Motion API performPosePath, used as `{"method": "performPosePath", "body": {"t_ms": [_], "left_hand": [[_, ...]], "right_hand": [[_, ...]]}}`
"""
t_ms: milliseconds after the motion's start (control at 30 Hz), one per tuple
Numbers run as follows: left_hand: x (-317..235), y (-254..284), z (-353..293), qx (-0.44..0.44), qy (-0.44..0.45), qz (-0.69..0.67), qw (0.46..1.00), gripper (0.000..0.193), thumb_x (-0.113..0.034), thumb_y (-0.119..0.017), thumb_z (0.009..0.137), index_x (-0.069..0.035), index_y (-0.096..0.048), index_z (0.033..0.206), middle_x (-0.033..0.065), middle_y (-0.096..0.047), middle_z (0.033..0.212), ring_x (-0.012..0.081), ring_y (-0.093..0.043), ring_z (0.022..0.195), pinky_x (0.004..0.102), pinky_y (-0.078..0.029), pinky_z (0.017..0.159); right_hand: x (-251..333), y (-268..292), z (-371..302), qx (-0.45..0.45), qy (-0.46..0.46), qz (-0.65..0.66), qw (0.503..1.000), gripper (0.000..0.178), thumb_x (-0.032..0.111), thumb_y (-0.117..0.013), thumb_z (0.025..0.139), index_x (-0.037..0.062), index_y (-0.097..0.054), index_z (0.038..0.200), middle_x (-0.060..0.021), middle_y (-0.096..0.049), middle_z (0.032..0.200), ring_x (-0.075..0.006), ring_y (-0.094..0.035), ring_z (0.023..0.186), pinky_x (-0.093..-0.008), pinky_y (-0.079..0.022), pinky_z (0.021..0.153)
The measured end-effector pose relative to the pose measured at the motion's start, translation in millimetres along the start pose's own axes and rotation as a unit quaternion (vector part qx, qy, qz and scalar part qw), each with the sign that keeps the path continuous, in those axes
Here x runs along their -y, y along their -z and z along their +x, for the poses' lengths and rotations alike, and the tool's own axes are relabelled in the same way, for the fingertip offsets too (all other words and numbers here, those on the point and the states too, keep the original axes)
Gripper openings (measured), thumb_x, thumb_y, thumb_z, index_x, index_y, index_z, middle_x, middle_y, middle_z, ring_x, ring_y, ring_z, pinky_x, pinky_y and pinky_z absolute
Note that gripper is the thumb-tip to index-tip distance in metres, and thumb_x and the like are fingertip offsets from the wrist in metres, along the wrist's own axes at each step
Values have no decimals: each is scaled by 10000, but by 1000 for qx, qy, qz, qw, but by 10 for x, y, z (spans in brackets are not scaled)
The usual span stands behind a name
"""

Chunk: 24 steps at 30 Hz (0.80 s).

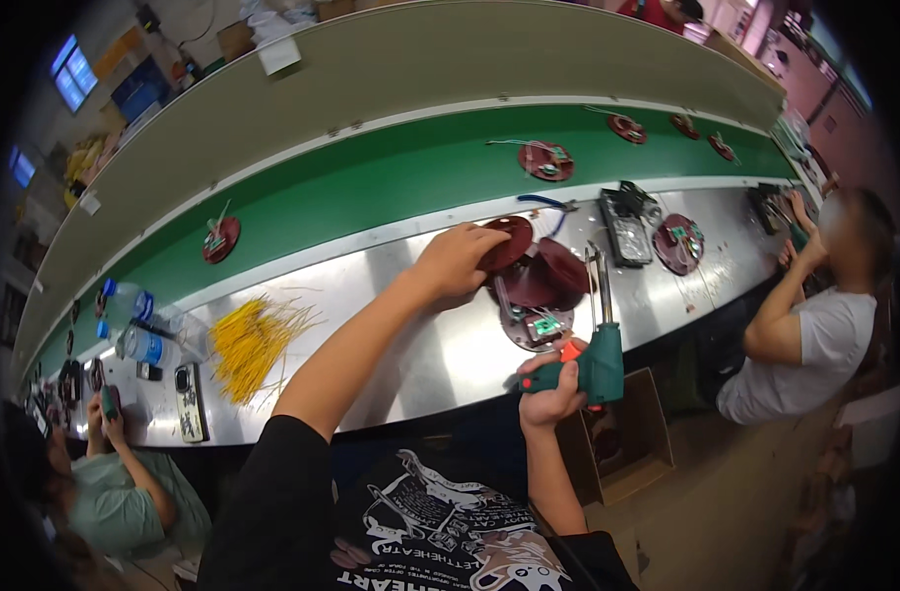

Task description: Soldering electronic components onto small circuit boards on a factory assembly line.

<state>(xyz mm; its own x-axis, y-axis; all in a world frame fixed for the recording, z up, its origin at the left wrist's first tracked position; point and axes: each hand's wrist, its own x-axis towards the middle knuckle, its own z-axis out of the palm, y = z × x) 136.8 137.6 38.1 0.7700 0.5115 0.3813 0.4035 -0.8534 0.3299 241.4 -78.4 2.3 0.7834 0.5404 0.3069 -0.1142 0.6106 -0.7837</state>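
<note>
My left hand (458,260) reaches over the metal bench with its fingers closed on the edge of a dark red round disc (510,242). Right beside it are more dark red round parts (546,279). Just in front of these lies a round piece bearing a small green circuit board (544,326). In my right hand (556,394) is a green soldering gun (603,362) with an orange trigger. Its long metal end points away from me, to the right of the red parts.
Yellow wires (251,347) lie left, near bottles (144,345) and a phone (190,402). Blue-handled pliers (548,203) and a black tray (626,229) sit behind. A green belt (371,197) carries red discs. A cardboard box (622,443) stands below right; co-workers sit both sides.
</note>
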Motion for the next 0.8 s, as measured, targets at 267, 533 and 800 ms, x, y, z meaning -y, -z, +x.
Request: {"method": "performPosePath", "body": {"t_ms": [267, 533, 800], "left_hand": [[83, 398, -508, -169, 27, -68, 983, 252, -41, -657, 789, -73, -702, 1035, 138, -712, 1029, 323, -694, 835, 375, -568, 760], [-287, -81, -127, -151, 3, 132, 980, 109, -101, -682, 780, -59, -645, 874, 93, -637, 822, 304, -654, 760, 379, -542, 654], [289, 706, -178, -62, -68, 27, 995, 137, -141, -734, 787, -34, -691, 861, 119, -676, 820, 262, -680, 786, 368, -536, 648]], "right_hand": [[-221, -232, 180, 42, -180, -48, 982, 336, 215, -443, 1005, -49, -493, 1207, -142, -582, 926, -188, -585, 647, -383, -561, 720], [-222, -143, 68, -8, 27, 8, 1000, 300, 141, -448, 1000, -61, -538, 1202, -155, -618, 998, -189, -607, 707, -364, -528, 828], [-186, -98, 137, 36, -37, -126, 991, 329, 130, -438, 1004, -83, -541, 1233, -155, -630, 1038, -220, -633, 879, -373, -528, 857]]}}
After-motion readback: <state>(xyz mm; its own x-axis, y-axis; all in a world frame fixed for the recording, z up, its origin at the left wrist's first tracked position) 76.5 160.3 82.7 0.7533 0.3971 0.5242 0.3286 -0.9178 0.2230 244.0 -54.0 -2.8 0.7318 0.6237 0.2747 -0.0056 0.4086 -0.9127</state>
